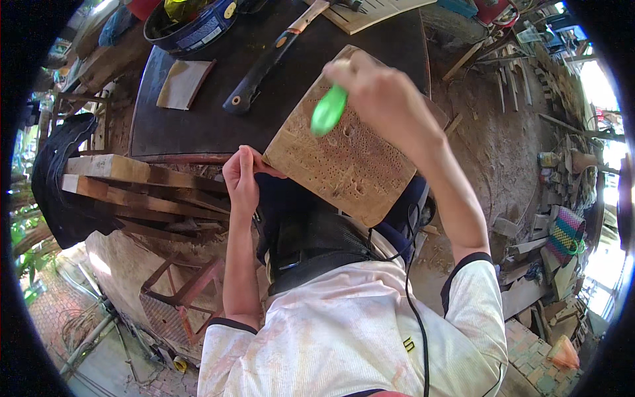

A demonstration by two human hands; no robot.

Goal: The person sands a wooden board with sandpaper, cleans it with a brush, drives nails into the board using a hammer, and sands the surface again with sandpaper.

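While the right hand [370, 86] closes around a green-handled tool [329, 110], its tip is hidden against the wooden board [344, 149] and cannot be made out. That forearm reaches up from five o'clock, wrist bent over the board's top. The left hand [241, 178] pinches the board's nine o'clock corner, fingers curled under, out of sight. At twelve o'clock, a dark desk [198, 126] carries a black-handled tool [264, 69], its head cut off.
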